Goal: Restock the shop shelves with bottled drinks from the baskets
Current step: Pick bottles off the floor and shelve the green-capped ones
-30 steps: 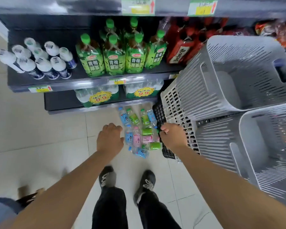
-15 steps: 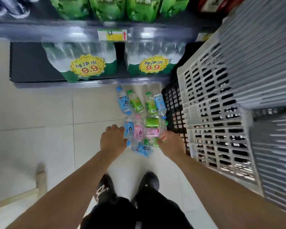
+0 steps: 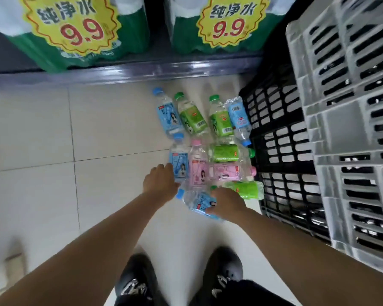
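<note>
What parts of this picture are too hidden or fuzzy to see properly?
Head view, the only one:
- The nearest blue bottle: the right hand covers its lower end, so the grip is unclear.
- The left hand: its fingertips are hidden behind its own back.
- The water packs: tops cut off by the top edge.
- The grey crates: insides hidden by their slatted walls.

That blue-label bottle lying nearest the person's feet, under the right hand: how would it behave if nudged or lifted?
The blue-label bottle lies on its side on smooth floor tile, so it would probably roll if nudged. Its clear thin plastic likely flexes under the right hand. It looks full, so fairly heavy for its size.
</note>
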